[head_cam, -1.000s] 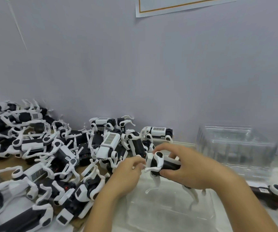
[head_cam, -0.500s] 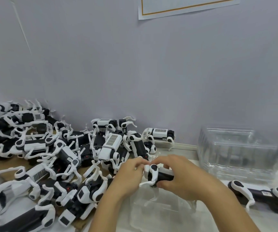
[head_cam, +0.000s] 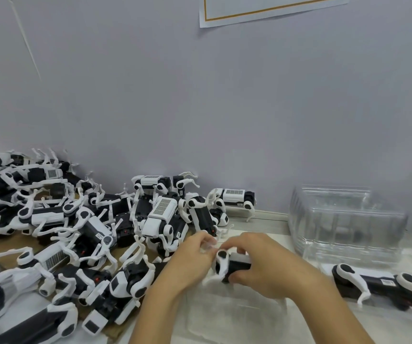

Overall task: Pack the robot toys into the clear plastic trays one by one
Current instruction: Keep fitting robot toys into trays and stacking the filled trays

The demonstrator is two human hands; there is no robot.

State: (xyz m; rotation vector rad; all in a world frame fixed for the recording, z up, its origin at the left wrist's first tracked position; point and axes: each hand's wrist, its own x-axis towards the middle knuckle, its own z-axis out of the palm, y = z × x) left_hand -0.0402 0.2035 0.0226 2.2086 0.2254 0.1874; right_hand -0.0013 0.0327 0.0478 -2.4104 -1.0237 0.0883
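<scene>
Clear tray: one open plastic tray point(head_cam: 224, 311) lies flat on the near table under both hands; its edges are hard to make out
Toy in hand: a black-and-white robot toy point(head_cam: 231, 264) sits just above that tray, body lying left to right, white legs hanging toward the plastic
Right hand: the right hand point(head_cam: 262, 266) wraps the toy's body, thumb beneath and fingers curled over the top
Left hand: the left hand point(head_cam: 192, 259) pinches at the toy's left end near a white leg joint; exactly what the fingertips hold I cannot tell
Doing it well: likely best to fold the legs flat first; then lower the body level into the moulded recess; press only on the body, not the thin legs
Supply: the heap of loose toys point(head_cam: 80, 232) fills the left; a stack of spare trays point(head_cam: 344, 224) stands far right; one more toy point(head_cam: 378, 286) lies just near of it
</scene>
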